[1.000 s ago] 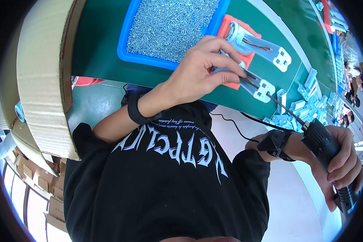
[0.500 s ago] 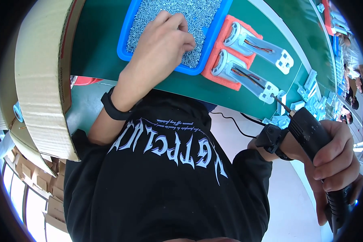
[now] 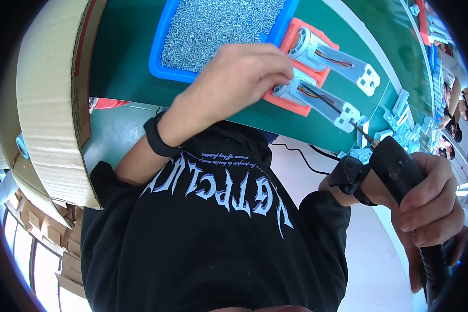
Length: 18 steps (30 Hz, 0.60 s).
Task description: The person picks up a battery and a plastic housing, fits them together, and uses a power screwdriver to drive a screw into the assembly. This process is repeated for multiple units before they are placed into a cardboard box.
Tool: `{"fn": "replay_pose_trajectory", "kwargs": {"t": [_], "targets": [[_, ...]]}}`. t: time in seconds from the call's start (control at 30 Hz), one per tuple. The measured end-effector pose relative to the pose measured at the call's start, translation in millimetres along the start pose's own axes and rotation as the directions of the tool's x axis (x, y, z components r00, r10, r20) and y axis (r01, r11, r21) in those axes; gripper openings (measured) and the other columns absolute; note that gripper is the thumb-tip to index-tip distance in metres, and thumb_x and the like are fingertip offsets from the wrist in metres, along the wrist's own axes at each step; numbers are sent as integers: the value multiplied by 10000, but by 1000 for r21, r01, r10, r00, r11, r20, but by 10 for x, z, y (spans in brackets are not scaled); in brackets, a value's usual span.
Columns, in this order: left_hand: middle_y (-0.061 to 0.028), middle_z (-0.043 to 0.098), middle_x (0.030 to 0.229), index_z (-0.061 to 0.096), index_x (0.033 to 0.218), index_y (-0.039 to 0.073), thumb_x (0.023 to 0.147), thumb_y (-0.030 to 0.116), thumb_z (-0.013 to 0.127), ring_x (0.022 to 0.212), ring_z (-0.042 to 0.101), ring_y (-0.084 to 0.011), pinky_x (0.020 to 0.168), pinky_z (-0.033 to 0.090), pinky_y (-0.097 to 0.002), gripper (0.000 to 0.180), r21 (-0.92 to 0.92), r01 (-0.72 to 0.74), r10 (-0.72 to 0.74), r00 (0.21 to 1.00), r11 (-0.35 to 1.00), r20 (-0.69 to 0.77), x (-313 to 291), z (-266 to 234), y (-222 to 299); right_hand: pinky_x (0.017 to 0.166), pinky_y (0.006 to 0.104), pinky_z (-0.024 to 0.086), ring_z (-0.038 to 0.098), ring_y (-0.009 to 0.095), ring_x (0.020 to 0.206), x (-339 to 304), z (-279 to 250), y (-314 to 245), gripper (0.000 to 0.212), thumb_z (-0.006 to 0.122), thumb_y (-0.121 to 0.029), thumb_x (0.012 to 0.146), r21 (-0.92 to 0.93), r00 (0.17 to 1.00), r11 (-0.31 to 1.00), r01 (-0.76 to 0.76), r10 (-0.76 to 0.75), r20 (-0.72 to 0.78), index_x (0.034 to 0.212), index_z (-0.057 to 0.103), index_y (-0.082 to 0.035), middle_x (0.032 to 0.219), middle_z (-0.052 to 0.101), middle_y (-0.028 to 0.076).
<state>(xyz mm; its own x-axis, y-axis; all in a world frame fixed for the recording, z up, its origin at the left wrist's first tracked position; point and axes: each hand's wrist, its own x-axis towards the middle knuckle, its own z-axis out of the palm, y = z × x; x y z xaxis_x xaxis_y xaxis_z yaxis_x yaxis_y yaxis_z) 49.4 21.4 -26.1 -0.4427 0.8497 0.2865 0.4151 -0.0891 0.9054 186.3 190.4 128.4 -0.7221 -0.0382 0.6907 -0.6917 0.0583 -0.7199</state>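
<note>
reaching over the orange fixture, driver gripped at the right

hovering above the green worktop (image 3: 125, 62), the left hand (image 3: 242, 73) has its fingers curled together and bent down over the near end of the lower grey part (image 3: 317, 99), at the edge of the orange fixture (image 3: 301, 39). whether something small is pinched between the fingertips cannot be told, since the back of the hand hides them. a black band sits on that wrist.

the right hand (image 3: 431, 203) is wrapped tight around the black electric screwdriver (image 3: 400, 174), fingers closed on its body low at the right side of the view. the driver's thin bit (image 3: 363, 132) points up and to the left, its tip just beside the white bracket end of the lower grey part; contact cannot be made out. a black strap with a buckle circles the right wrist.

two grey parts with white ends and coloured wires lie side by side on the orange fixture, the upper grey part (image 3: 338, 57) clear of both hands. just left of the fixture, touching it, sits a blue tray (image 3: 158, 57) filled with small silver screws (image 3: 218, 26). a tall cardboard box (image 3: 52, 99) stands at the left edge of the bench. more small white parts (image 3: 400, 125) lie farther along the worktop at the right. the person wears a black sweatshirt with pale lettering.
</note>
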Motion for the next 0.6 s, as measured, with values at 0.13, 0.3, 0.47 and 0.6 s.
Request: {"fn": "replay_pose_trajectory", "kwargs": {"t": [0.13,0.3,0.47,0.6], "targets": [[-60,651,746,673,804,47,694,12,694,658,635,-215,573,504,-290,117,-78,-87,81,994,993,-73,-9,202,-34,522,214,539,624,123,579,21,-64,28,240,750,-126,728,36,999,998,-48,47,17,759,528,-39,731,605,42],[-54,649,738,662,809,51,694,23,695,666,628,-201,578,496,-278,123,-213,72,-81,996,974,-35,21,262,15,492,199,518,615,106,560,-4,-26,26,300,779,-244,715,33,982,997,-73,77,-171,787,549,-65,749,613,32],[-51,650,742,663,835,47,692,21,704,676,624,-180,586,485,-259,151,-342,215,-212,976,915,48,2,240,-21,453,166,467,585,78,490,-91,-94,-144,460,758,-516,628,36,948,999,15,-2,-319,861,619,-145,656,610,-31],[-59,654,738,661,841,34,686,17,712,658,623,-174,589,487,-254,165,-317,97,-94,995,943,23,-9,244,37,469,190,510,598,91,502,-88,-120,-315,307,803,-272,675,44,926,987,155,-130,-355,830,587,-118,663,618,-17]]}}
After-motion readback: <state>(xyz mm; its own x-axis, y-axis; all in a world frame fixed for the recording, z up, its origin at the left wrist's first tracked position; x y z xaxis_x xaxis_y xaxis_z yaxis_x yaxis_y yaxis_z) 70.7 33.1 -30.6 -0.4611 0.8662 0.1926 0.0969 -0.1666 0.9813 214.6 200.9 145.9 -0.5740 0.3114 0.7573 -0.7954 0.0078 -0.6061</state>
